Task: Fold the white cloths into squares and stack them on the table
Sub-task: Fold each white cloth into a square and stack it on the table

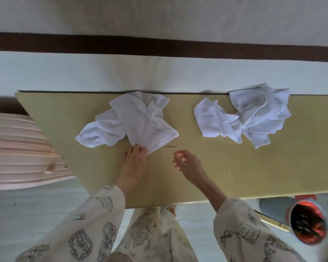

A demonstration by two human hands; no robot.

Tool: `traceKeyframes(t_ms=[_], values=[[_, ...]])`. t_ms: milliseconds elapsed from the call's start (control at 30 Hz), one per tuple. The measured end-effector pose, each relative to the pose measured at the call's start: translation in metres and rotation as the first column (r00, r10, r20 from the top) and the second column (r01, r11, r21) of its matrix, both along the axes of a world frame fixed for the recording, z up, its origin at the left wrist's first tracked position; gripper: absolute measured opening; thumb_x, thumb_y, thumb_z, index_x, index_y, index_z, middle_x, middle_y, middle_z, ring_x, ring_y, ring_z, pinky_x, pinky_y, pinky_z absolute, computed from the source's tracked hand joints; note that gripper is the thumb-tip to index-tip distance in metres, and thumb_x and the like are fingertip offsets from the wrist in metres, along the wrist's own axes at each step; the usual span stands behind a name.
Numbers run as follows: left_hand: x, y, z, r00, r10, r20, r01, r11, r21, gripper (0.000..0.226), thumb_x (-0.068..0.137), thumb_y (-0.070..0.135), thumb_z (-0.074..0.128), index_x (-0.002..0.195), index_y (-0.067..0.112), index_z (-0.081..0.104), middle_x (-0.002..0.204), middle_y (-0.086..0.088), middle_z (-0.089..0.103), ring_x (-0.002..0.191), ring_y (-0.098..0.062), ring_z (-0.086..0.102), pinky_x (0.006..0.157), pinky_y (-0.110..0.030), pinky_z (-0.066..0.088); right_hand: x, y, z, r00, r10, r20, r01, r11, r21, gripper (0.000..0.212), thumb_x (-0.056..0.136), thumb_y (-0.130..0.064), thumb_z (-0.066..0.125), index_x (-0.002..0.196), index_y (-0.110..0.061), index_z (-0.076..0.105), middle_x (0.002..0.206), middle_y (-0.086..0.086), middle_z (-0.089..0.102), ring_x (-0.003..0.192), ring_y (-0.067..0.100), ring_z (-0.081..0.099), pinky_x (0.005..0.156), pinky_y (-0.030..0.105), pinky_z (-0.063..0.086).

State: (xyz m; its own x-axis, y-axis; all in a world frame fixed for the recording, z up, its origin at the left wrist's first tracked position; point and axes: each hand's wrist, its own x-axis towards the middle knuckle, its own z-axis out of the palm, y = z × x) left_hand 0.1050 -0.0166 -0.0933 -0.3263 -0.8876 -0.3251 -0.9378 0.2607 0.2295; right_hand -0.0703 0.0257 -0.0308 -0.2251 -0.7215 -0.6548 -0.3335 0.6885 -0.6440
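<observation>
Crumpled white cloths lie on the tan table (216, 167). A left heap (129, 120) of two overlapping cloths sits at the middle. A smaller crumpled cloth (212, 120) lies to its right, touching a bigger rumpled heap (261, 112) at the far edge. My left hand (133, 161) pinches the near corner of the left heap's top cloth. My right hand (187, 163) hovers over bare table just right of that corner, fingers loosely curled and holding nothing.
A pink ribbed suitcase (17, 150) stands against the table's left end. A red-and-white container (307, 224) with dark contents sits below the near right edge. Beyond the table is pale floor with a dark stripe (159, 46).
</observation>
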Motion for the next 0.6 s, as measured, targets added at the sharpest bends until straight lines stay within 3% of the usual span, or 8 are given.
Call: traceKeyframes(t_ms=[133, 233, 333, 400, 500, 600], values=[[-0.003, -0.009, -0.001, 0.998, -0.058, 0.015, 0.058, 0.998, 0.011, 0.023, 0.056, 0.007, 0.080, 0.060, 0.011, 0.057, 0.067, -0.007, 0.055, 0.061, -0.026, 0.056, 0.052, -0.033, 0.046, 0.001, -0.006, 0.003, 0.999, 0.042, -0.012, -0.042, 0.999, 0.002, 0.018, 0.089, -0.020, 0.054, 0.106, -0.017, 0.061, 0.093, 0.004, 0.065, 0.085, 0.020, 0.059, 0.076, 0.030, 0.047], [-0.012, -0.009, 0.016, 0.986, 0.038, -0.160, -0.024, 0.995, 0.092, 0.008, 0.074, 0.011, 0.067, 0.072, 0.007, 0.060, 0.078, -0.007, 0.058, 0.077, -0.026, 0.056, 0.069, -0.036, 0.043, -0.002, -0.012, 0.011, 0.962, 0.223, -0.158, -0.236, 0.970, -0.064, 0.040, 0.088, -0.021, 0.058, 0.127, -0.017, 0.050, 0.111, 0.001, 0.056, 0.105, 0.019, 0.051, 0.094, 0.030, 0.041], [-0.021, -0.017, 0.058, 0.875, 0.178, -0.450, -0.102, 0.977, 0.187, 0.006, 0.083, 0.018, 0.059, 0.083, 0.013, 0.056, 0.081, 0.003, 0.060, 0.077, -0.015, 0.055, 0.076, -0.028, 0.045, -0.004, -0.022, 0.020, 0.735, 0.543, -0.405, -0.582, 0.812, 0.032, 0.069, 0.087, -0.037, 0.058, 0.145, -0.030, 0.022, 0.149, 0.000, 0.023, 0.139, 0.023, 0.015, 0.113, 0.043, 0.020], [-0.028, -0.026, 0.100, 0.776, 0.217, -0.592, -0.133, 0.974, 0.183, 0.008, 0.086, 0.019, 0.059, 0.083, 0.016, 0.052, 0.077, 0.005, 0.061, 0.071, -0.012, 0.058, 0.068, -0.019, 0.046, -0.002, -0.032, 0.028, 0.670, 0.571, -0.475, -0.642, 0.767, 0.016, 0.064, 0.089, -0.042, 0.054, 0.144, -0.033, 0.022, 0.154, -0.002, 0.013, 0.143, 0.023, 0.000, 0.115, 0.051, 0.009], [-0.035, -0.044, 0.163, 0.703, 0.200, -0.682, -0.160, 0.980, 0.122, 0.003, 0.091, 0.016, 0.052, 0.089, 0.014, 0.050, 0.078, 0.005, 0.059, 0.069, -0.009, 0.056, 0.062, -0.007, 0.040, -0.001, -0.048, 0.045, 0.748, 0.374, -0.548, -0.552, 0.809, -0.202, 0.041, 0.094, -0.036, 0.049, 0.130, -0.018, 0.049, 0.145, 0.001, 0.037, 0.139, 0.023, 0.023, 0.113, 0.045, 0.017], [-0.033, -0.058, 0.208, 0.675, 0.163, -0.719, -0.170, 0.983, 0.063, 0.007, 0.097, 0.014, 0.040, 0.100, 0.011, 0.045, 0.079, 0.007, 0.051, 0.068, -0.003, 0.049, 0.058, -0.005, 0.039, -0.012, -0.057, 0.068, 0.832, 0.193, -0.519, -0.406, 0.850, -0.335, 0.028, 0.094, -0.027, 0.048, 0.112, -0.009, 0.061, 0.116, 0.006, 0.062, 0.111, 0.025, 0.053, 0.096, 0.036, 0.037]])
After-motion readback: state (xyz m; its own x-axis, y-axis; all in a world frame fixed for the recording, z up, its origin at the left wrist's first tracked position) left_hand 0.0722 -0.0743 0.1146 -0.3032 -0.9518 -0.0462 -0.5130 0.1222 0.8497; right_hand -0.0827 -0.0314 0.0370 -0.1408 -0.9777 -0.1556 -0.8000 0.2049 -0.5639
